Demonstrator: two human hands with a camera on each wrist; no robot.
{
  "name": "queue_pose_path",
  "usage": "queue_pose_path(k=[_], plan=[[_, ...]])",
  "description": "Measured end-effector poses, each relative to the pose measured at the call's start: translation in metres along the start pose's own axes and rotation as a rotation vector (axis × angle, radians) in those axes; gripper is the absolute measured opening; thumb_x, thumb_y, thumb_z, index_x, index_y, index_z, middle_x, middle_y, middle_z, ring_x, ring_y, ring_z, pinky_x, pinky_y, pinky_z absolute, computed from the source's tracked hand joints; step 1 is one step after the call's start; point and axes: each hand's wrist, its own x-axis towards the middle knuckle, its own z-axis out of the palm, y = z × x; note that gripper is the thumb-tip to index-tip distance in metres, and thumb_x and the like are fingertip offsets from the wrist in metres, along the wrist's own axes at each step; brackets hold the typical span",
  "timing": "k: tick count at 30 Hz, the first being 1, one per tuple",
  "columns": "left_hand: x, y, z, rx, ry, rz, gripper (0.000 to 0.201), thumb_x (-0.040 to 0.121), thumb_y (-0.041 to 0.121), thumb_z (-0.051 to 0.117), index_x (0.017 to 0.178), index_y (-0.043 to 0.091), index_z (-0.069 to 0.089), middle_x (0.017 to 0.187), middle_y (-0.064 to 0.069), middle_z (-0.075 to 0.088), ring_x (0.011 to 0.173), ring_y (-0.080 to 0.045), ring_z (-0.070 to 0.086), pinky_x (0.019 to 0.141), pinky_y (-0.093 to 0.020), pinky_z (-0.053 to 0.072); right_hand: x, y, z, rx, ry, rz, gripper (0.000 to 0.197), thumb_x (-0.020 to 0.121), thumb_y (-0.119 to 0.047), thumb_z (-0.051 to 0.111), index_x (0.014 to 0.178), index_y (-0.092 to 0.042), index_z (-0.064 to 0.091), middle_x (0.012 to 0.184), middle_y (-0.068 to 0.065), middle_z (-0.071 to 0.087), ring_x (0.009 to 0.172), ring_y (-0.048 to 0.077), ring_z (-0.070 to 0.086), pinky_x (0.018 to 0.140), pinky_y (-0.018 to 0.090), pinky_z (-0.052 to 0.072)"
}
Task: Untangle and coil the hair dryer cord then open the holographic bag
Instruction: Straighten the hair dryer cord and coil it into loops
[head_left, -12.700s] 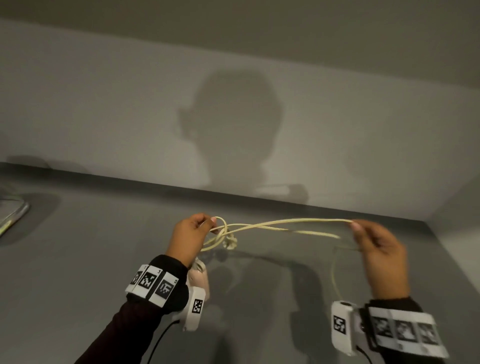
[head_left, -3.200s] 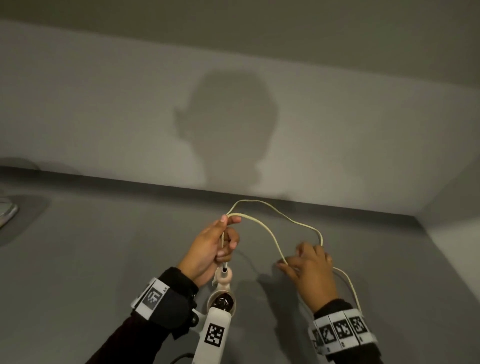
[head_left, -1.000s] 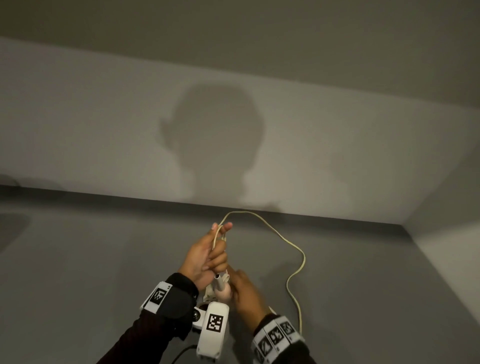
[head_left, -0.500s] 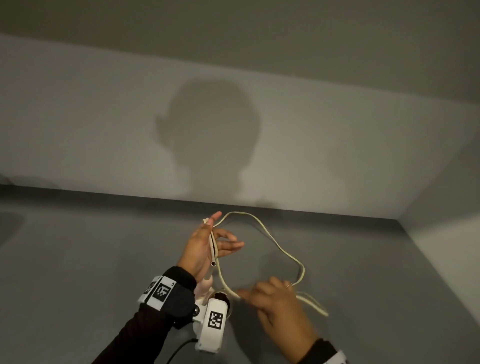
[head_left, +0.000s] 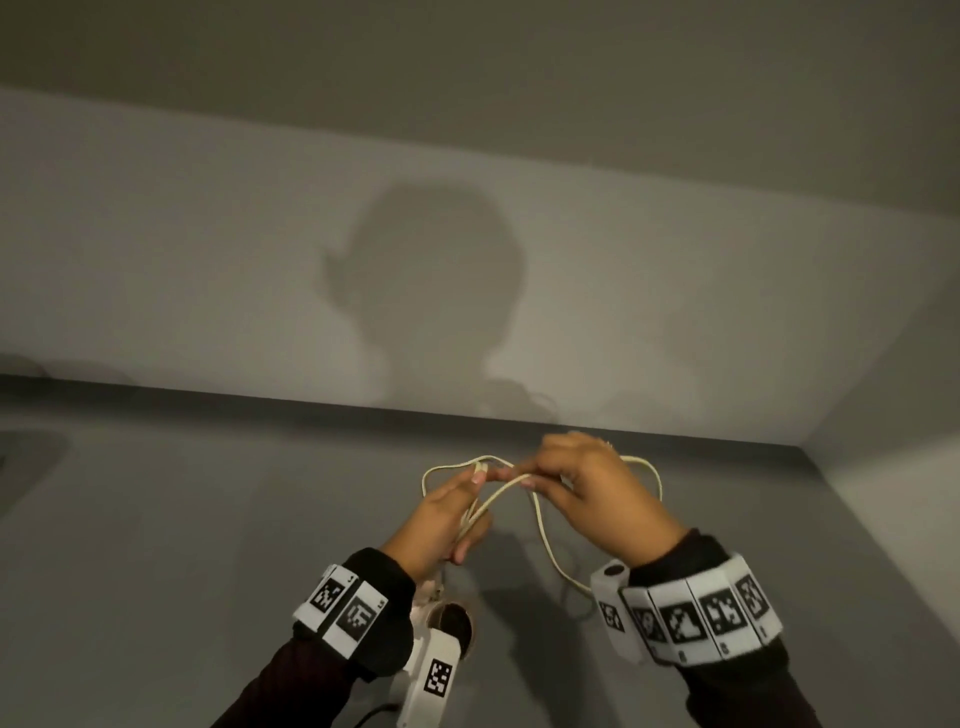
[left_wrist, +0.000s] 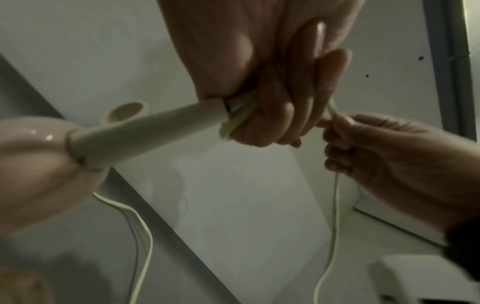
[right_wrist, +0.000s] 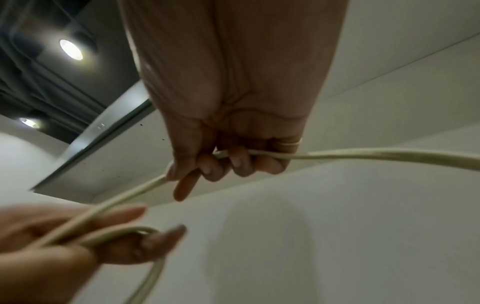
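The cream hair dryer cord (head_left: 543, 525) runs in loops between both hands above the grey table. My left hand (head_left: 447, 512) grips several gathered cord strands (left_wrist: 239, 115) where they leave the dryer's cream stem (left_wrist: 155, 131). The pink hair dryer (left_wrist: 33, 176) hangs below that wrist, mostly hidden in the head view. My right hand (head_left: 587, 488) holds the cord (right_wrist: 363, 155) in curled fingers and brings it up against the left fingertips. A slack loop (head_left: 652, 475) trails behind the right hand and down to the table. The holographic bag is out of sight.
A grey table (head_left: 208, 545) meets a pale wall (head_left: 208, 260) at the back and a side wall (head_left: 904, 519) on the right. Wrist cameras with marker bands (head_left: 696, 618) sit on both forearms. A dark shape (head_left: 21, 462) lies at the far left edge.
My right hand has risen from low near the table to the left fingertips, carrying a length of cord. The left hand has closed round the gathered strands.
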Motion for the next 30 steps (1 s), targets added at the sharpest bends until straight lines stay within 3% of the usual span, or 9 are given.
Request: queue_pose_path(k=[4, 8, 12, 15, 18, 22, 25, 28, 30], plan=[[-0.005, 0.001, 0.003, -0.15, -0.095, -0.02, 0.054, 0.091, 0.054, 0.026, 0.114, 0.019, 0.061, 0.034, 0.006, 0.028, 0.03, -0.006, 0.021, 0.035, -0.015, 0.024, 0.011, 0.019, -0.004, 0.169, 0.074, 0.161, 0.006, 0.079, -0.024, 0.067, 0.081, -0.023, 0.073, 0.073, -0.012, 0.059, 0.075, 0.008, 0.055, 0.069, 0.023, 0.042], [-0.006, 0.003, -0.001, -0.173, -0.119, -0.025, 0.041, 0.086, 0.042, 0.04, 0.111, 0.019, 0.064, 0.032, 0.007, 0.028, 0.028, -0.004, 0.019, 0.034, -0.015, 0.02, 0.018, 0.032, 0.008, 0.257, 0.182, 0.182, 0.009, 0.081, -0.018, 0.066, 0.086, -0.02, 0.073, 0.076, -0.011, 0.062, 0.077, 0.008, 0.056, 0.068, 0.013, 0.041], [-0.009, 0.003, 0.002, -0.205, -0.113, -0.022, 0.038, 0.089, 0.041, 0.041, 0.109, 0.02, 0.065, 0.033, 0.008, 0.029, 0.029, -0.005, 0.02, 0.034, -0.015, 0.021, 0.025, 0.043, 0.035, 0.344, 0.255, 0.274, 0.017, 0.085, -0.01, 0.059, 0.088, -0.022, 0.071, 0.082, -0.01, 0.062, 0.081, -0.006, 0.056, 0.072, 0.004, 0.039], [-0.008, 0.004, 0.004, -0.225, -0.061, -0.045, 0.041, 0.09, 0.041, 0.037, 0.109, 0.016, 0.064, 0.032, 0.007, 0.027, 0.028, -0.004, 0.018, 0.034, -0.013, 0.02, 0.02, 0.038, 0.07, 0.424, 0.103, 0.425, 0.015, 0.085, -0.022, 0.057, 0.079, -0.033, 0.066, 0.074, -0.007, 0.059, 0.064, -0.002, 0.053, 0.068, 0.017, 0.04], [-0.002, 0.004, 0.0, -0.276, 0.02, -0.041, 0.043, 0.094, 0.035, 0.03, 0.114, 0.011, 0.06, 0.031, 0.007, 0.026, 0.027, -0.004, 0.017, 0.035, -0.011, 0.018, 0.006, 0.033, 0.109, 0.255, -0.029, 0.351, 0.022, 0.071, -0.04, 0.045, 0.076, -0.034, 0.066, 0.056, -0.005, 0.042, 0.053, 0.013, 0.038, 0.059, 0.038, 0.036], [0.004, 0.001, -0.013, -0.307, 0.151, 0.01, 0.045, 0.098, 0.033, 0.024, 0.124, 0.009, 0.051, 0.032, 0.007, 0.03, 0.027, -0.002, 0.02, 0.032, -0.013, 0.021, -0.008, 0.009, 0.12, 0.161, -0.238, 0.309, 0.027, 0.093, -0.025, 0.034, 0.113, -0.03, 0.051, 0.062, -0.008, 0.045, 0.057, 0.008, 0.043, 0.058, 0.026, 0.035], [0.005, 0.001, -0.026, -0.279, 0.237, 0.047, 0.045, 0.098, 0.035, 0.023, 0.13, 0.011, 0.046, 0.033, 0.006, 0.03, 0.028, -0.002, 0.021, 0.032, -0.014, 0.023, -0.032, 0.018, 0.119, 0.036, -0.293, 0.272, 0.038, 0.094, -0.017, 0.033, 0.129, -0.026, 0.043, 0.091, 0.002, 0.054, 0.084, 0.018, 0.051, 0.069, 0.021, 0.034], [0.007, 0.0, -0.039, -0.32, 0.313, 0.071, 0.046, 0.098, 0.036, 0.024, 0.133, 0.013, 0.043, 0.035, 0.005, 0.03, 0.028, -0.002, 0.021, 0.032, -0.015, 0.023, -0.06, 0.025, 0.107, 0.083, -0.279, 0.289, 0.034, 0.092, -0.018, 0.041, 0.121, -0.028, 0.056, 0.11, 0.001, 0.063, 0.1, 0.009, 0.055, 0.078, 0.011, 0.03], [0.008, -0.002, -0.044, -0.338, 0.337, 0.084, 0.047, 0.098, 0.036, 0.024, 0.135, 0.013, 0.04, 0.036, 0.006, 0.031, 0.028, -0.002, 0.022, 0.032, -0.015, 0.023, -0.075, 0.026, 0.1, 0.131, -0.24, 0.293, 0.022, 0.085, -0.038, 0.05, 0.102, -0.037, 0.065, 0.097, -0.007, 0.069, 0.09, 0.003, 0.056, 0.078, 0.012, 0.036]])
